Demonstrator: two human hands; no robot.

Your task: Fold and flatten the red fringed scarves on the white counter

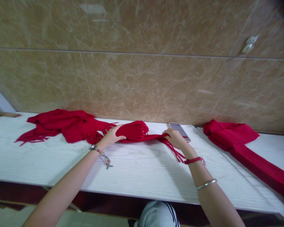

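A red fringed scarf (130, 130), partly rolled or folded into a bundle, lies on the white table in front of me. My left hand (112, 136) wraps round the bundle's left end, thumb on the near side. A flat strip of the same scarf runs to the right, where my right hand (174, 137) pinches its end between the fingers. Loose fringe hangs down below that grip. Close behind my right hand lies a phone (180, 130) with its screen lit. Left of my left hand rests a crumpled red scarf (66, 124), its fringe almost touching the wrist.
Another red scarf (232, 135) lies folded at the right, its long tail running to the table's near right edge. A marbled tile wall (142, 85) closes off the back of the white table (132, 173). My knee (158, 214) shows below the front edge.
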